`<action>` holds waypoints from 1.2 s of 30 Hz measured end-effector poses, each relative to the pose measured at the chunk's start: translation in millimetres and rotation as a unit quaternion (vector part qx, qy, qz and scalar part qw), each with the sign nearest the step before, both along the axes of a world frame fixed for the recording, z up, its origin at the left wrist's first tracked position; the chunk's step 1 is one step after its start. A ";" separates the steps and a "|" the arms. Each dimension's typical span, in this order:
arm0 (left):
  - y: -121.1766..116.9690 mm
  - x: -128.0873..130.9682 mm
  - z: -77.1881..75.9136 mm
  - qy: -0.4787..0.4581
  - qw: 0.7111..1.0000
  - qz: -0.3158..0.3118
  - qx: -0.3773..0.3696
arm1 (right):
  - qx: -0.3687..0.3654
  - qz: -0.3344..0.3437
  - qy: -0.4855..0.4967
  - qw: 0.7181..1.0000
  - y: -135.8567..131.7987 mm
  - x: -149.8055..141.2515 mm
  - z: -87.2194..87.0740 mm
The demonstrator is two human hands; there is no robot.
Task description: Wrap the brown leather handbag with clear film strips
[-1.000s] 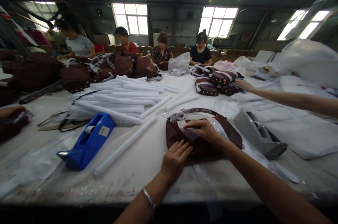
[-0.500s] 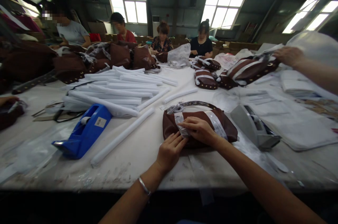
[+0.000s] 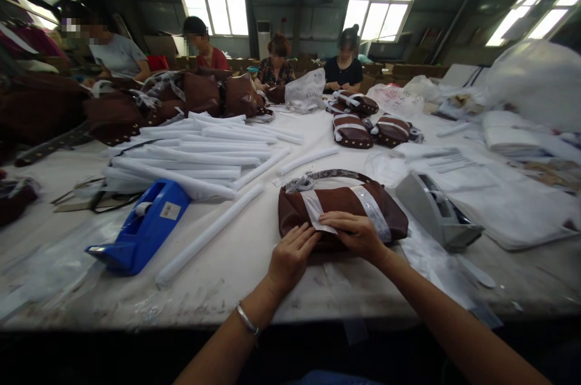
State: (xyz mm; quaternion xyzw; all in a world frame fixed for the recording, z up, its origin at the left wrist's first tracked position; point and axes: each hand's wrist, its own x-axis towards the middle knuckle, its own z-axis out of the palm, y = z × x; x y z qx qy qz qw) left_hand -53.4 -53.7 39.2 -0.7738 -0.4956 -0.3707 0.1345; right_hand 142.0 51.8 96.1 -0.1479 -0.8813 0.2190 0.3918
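Observation:
A brown handbag [image 3: 338, 206] lies in front of me with a patterned strap along its far side. Two pale wrapping strips cross it, a left strip [image 3: 313, 206] and a shinier right strip [image 3: 373, 215]. My left hand [image 3: 290, 256] rests against the bag's near side, fingers stretched out beside the lower end of the left strip; its thumb is hidden. My right hand [image 3: 356, 233] lies over the bag, its extended fingers pressing on that same strip near its lower end. Neither hand grips anything that I can see.
A blue tape dispenser [image 3: 147, 224] stands to the left and a grey tape dispenser [image 3: 436, 209] to the right. White foam rolls [image 3: 204, 158] lie heaped behind. More brown bags [image 3: 351, 131] sit farther back. White sheets [image 3: 503, 203] cover the right side. Several people sit across the table.
My right hand has slid down along the left strip, nearer the bag's front, and the strip shows more. The co-worker's arm at the right has left view, along with the bag it held.

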 end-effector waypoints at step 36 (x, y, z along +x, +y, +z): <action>-6.9 1.4 5.5 0.007 0.997 -0.026 -0.070 | 0.060 -0.183 -0.121 0.974 -51.5 2.8 -28.8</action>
